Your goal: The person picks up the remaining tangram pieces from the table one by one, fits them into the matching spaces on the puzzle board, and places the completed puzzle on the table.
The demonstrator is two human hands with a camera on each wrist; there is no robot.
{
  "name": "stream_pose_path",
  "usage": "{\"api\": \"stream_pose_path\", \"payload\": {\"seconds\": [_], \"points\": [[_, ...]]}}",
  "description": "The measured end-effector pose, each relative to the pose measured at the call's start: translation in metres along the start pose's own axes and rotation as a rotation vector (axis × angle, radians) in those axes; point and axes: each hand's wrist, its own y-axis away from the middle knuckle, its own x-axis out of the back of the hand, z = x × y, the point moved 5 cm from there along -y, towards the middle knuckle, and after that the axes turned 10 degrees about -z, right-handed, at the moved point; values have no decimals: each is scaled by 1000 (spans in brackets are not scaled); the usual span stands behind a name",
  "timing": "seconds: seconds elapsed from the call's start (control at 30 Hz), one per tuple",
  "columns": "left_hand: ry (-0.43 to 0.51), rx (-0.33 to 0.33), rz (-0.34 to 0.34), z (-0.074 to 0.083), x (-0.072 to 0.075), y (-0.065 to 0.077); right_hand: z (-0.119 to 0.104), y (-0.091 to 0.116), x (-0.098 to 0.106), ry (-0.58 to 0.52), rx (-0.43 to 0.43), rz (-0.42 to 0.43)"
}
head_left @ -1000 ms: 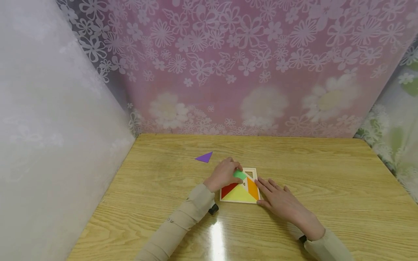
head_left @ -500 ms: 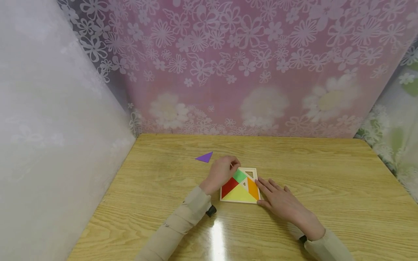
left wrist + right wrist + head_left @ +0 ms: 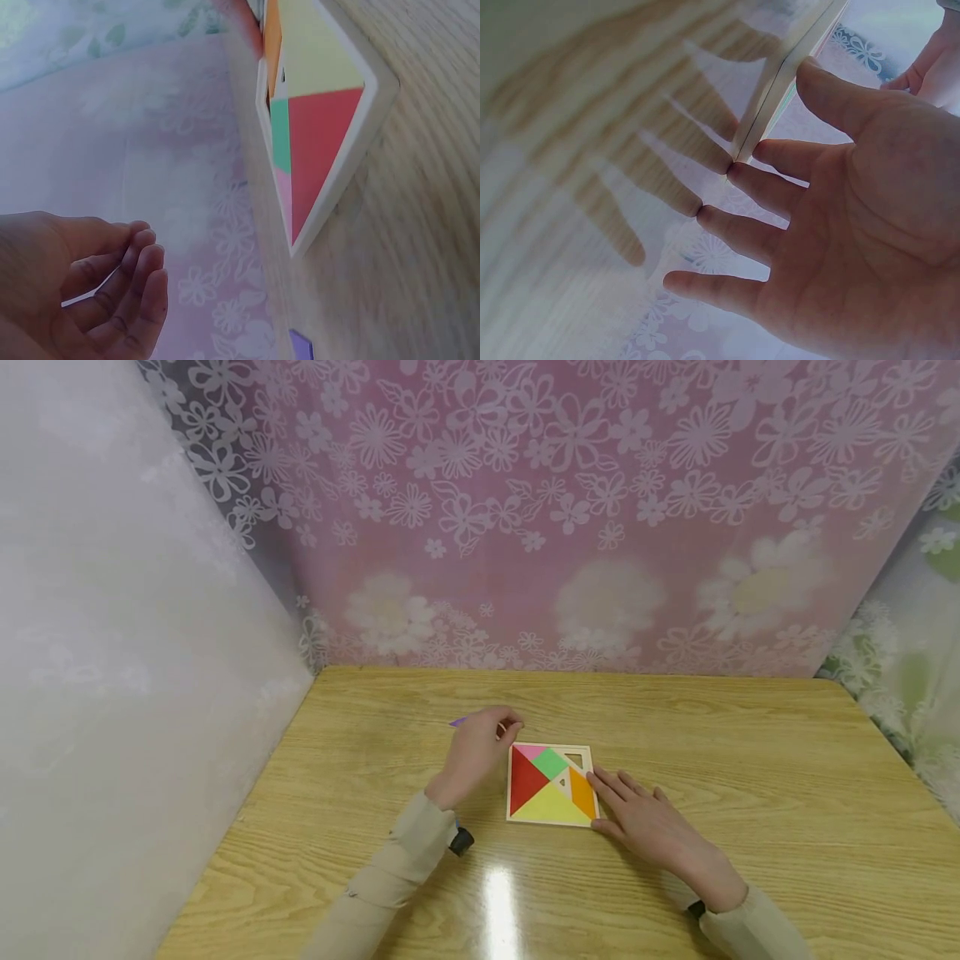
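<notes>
A square wooden tangram tray [image 3: 551, 823] lies on the table, holding a red triangle [image 3: 527, 782], a yellow triangle [image 3: 553, 808], an orange parallelogram [image 3: 581, 793], a green square [image 3: 550, 764] and a pink triangle [image 3: 531, 750]. Bare slots show at its top right corner and near its centre. My left hand [image 3: 474, 752] is raised beyond the tray's left corner, fingers loosely bent with nothing in them. It partly hides a loose purple triangle [image 3: 457, 722]. With fingers straight and spread, my right hand [image 3: 652, 831] touches the tray's right edge.
The wooden table [image 3: 360, 810] reaches back to a pink flowered curtain [image 3: 480, 568]. Pale cloth [image 3: 150, 677] hangs along the left side, and more patterned cloth [image 3: 900, 652] stands at the right.
My left hand has let go of the green square, now flat in the tray, and moved left to the purple triangle, uncovering the pink and red triangles. My right hand stays put.
</notes>
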Motion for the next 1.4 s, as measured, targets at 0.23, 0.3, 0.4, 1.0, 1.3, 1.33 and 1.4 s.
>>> {"api": "stream_pose_path", "payload": {"seconds": [0.23,0.3,0.4,1.0,1.3,1.33,1.4], "points": [[-47,-4,46,-11,18,15,-2,1,2,4,9,13],[-62,-9,61,-15,21,20,-2,1,2,5,7,13],[-77,-2,60,-21,26,28,-1,0,2,9,6,13],[-109,62,-81,-47,28,75,0,1,0,10,17,-2],[-132,87,-252,-59,18,99,1,1,0,12,20,7],[-129,89,-269,-59,18,102,0,1,1,10,20,7],[-110,104,-296,-60,16,107,0,2,1,6,20,8]]}}
